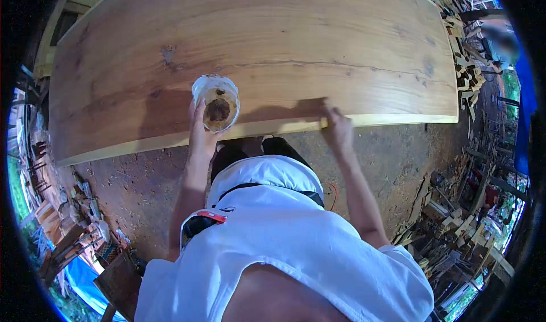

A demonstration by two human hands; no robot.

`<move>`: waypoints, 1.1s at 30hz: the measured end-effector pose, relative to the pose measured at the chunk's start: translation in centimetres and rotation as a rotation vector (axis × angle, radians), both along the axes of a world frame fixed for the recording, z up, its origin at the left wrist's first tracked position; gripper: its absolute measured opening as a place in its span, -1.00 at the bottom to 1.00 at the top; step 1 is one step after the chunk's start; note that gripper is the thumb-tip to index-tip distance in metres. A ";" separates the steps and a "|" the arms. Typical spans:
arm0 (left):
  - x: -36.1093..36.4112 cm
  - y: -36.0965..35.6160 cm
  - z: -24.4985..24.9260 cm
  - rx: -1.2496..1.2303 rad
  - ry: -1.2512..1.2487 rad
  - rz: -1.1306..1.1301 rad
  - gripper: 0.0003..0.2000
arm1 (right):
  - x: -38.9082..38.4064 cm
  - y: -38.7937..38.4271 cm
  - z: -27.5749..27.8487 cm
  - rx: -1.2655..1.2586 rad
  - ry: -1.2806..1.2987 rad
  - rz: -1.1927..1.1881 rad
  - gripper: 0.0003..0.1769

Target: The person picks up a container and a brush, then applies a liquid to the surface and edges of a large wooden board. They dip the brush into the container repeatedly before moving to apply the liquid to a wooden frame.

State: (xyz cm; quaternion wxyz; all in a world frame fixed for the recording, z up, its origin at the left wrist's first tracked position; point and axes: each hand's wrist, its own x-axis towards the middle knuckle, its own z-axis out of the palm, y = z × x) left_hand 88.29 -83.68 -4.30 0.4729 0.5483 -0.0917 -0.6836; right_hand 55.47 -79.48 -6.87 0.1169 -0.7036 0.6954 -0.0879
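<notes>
A whitish tub [230, 89] with brown residue inside is gripped by my left hand [199, 127], its fingers round the near left side. The tub is over the front edge of a large wooden slab [318, 38]. My right hand [339, 130] is farther right at the same edge, fingers curled together and blurred by motion. A small yellowish bit shows at its left side, but I cannot make out what it is. The slab has a long dark crack [341, 66] and a dark knot [168, 53]; my shadow falls along its near edge.
Scrap wood [469, 83] is stacked beyond the slab's right end, and more offcuts [455, 254] lie at lower right. A brown wooden seat [120, 282] stands at lower left. A thin red cord [334, 196] lies on the dirt floor. A blurred person [500, 46] is at far right.
</notes>
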 end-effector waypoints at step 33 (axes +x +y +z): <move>0.0 -1.5 0.2 0.009 0.098 0.208 -0.34 | 11.1 -10.3 -0.5 0.026 -0.711 0.210 -0.85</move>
